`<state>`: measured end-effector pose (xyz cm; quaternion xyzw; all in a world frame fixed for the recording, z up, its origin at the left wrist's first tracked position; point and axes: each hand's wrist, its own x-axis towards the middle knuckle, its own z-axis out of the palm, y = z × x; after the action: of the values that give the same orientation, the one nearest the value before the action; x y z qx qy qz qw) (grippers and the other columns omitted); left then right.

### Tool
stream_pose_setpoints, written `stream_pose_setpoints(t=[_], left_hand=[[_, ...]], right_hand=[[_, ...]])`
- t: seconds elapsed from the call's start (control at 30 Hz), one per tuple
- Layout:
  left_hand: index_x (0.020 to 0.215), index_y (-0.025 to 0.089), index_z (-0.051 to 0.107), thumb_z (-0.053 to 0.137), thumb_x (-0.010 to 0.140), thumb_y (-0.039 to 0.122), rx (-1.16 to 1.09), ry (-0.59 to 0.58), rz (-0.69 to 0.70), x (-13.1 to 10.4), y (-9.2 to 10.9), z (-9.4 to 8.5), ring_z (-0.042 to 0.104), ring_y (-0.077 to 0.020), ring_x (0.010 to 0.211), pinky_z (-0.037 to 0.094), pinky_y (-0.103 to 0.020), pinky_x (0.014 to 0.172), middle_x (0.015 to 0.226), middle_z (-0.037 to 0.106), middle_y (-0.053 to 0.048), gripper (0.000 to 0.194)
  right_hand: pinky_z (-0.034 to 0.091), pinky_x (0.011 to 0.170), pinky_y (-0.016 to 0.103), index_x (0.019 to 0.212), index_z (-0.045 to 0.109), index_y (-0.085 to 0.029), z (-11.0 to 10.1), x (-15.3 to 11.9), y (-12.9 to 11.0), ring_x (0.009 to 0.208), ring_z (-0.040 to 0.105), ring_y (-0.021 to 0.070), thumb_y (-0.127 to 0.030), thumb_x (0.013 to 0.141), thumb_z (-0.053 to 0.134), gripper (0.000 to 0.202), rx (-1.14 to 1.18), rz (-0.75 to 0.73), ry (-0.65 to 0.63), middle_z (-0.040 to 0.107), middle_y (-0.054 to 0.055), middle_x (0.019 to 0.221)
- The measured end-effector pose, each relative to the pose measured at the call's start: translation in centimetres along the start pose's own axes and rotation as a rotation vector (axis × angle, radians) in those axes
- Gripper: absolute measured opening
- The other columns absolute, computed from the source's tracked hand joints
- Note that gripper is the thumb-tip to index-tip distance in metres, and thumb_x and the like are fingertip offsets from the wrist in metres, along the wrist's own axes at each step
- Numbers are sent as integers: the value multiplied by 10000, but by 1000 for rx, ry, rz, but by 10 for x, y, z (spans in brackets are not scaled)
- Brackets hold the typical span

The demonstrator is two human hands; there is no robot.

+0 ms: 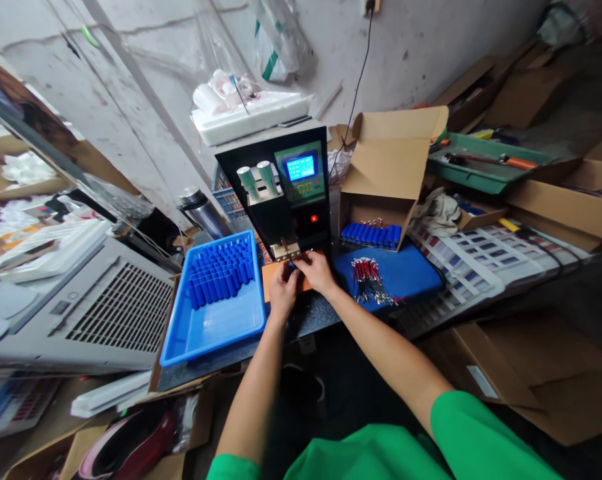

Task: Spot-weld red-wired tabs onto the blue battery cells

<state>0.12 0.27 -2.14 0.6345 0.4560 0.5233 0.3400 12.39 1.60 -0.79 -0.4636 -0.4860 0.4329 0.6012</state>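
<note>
Blue cell [293,266] sits pinched in my left hand [283,285] before the black machine [308,233]; whether my right hand [315,270], close beside, grips it, I can't tell.

Cylinders [223,275] are deep blue, wires [367,272] red and black.

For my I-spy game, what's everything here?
Screen machine: one, black, centre
Foam slab: one, white, atop machine
Tub: one, blue, left of machine
Cylinders: many, blue, in tub and carton
Open carton: one, brown, right
Wire leads: many, red-black, right
Flask: one, silver, behind tub
Tool tray: one, green, right
Vented appliance: one, grey-white, left
Cardboard boxes: several, brown, sides
Left hand: one, machine's base
Right hand: one, machine's base
Sleeves: two, green, bottom
</note>
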Motion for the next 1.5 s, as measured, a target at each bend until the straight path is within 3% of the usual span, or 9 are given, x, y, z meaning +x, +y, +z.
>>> stream_pose_setpoints(t=[0.37,0.63,0.8,1.0,1.3,1.4,1.5], left_hand=[[1156,157,684,632,872,331,52,20,2,1,-2,0,698,-218,967,547,-358,915,1062,749,-89,337],[1209,171,672,643,877,346,50,4,6,2,-5,-1,690,-236,1053,524,-391,988,1137,737,-101,377],[1150,174,688,655,867,339,59,18,17,2,-3,0,699,-219,966,545,-369,924,1072,748,-90,329],[1067,169,689,661,858,349,84,28,-3,1,-2,2,687,-176,799,545,-300,770,932,744,-64,277],[1093,171,662,682,841,371,53,1,5,4,4,1,707,-188,881,564,-329,831,1008,732,-77,323],[1148,172,644,697,830,370,50,77,8,-2,3,-1,707,-196,912,568,-342,836,1066,721,-94,378],[1088,177,671,659,866,386,174,175,29,-20,3,-5,689,-195,868,556,-345,802,1025,713,-98,305]], right_hand=[[536,787,322,771,659,-196,1,1,1,818,694,227,-347,794,685,155,23,-14,-4,741,50,817],[527,763,306,808,697,-193,-2,5,12,826,690,216,-430,795,700,238,35,-33,-37,747,56,852],[478,626,271,712,667,-186,-13,6,11,687,624,185,-537,738,712,355,24,-33,-84,689,34,705],[343,451,224,566,540,-206,-25,2,6,454,450,109,-527,687,721,387,11,49,-103,524,-31,488],[323,394,178,585,565,-181,-28,1,5,404,462,79,-508,647,777,394,110,126,-129,550,-34,474],[338,395,177,590,571,-178,-29,1,5,404,480,83,-497,654,787,391,125,140,-137,563,-31,474],[380,422,186,598,582,-177,-32,2,4,427,517,90,-477,663,789,370,167,164,-144,603,-14,505]])
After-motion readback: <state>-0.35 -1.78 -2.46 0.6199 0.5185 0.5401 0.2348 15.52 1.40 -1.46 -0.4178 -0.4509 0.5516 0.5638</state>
